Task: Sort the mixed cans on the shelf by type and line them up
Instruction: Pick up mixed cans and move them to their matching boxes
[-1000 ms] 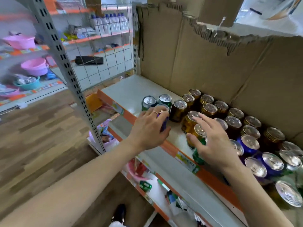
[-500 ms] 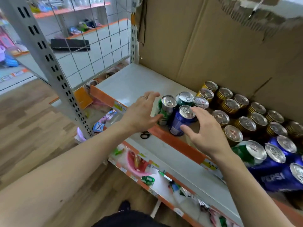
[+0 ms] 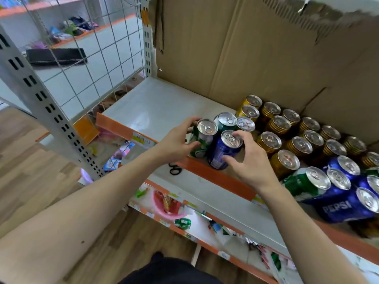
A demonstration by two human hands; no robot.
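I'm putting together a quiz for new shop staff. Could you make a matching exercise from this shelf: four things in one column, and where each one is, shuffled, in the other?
Things
1. leftmost green-and-white aluminium can
2. dark blue aluminium can beside it
3. gold ribbed cans
4. black-handled scissors

Places
A. in rows by the brown cardboard sheet
B. gripped by the right hand
C. on the white lower shelf
D. gripped by the left hand

Pairs: 1-D, 2-B, 3-A, 4-C
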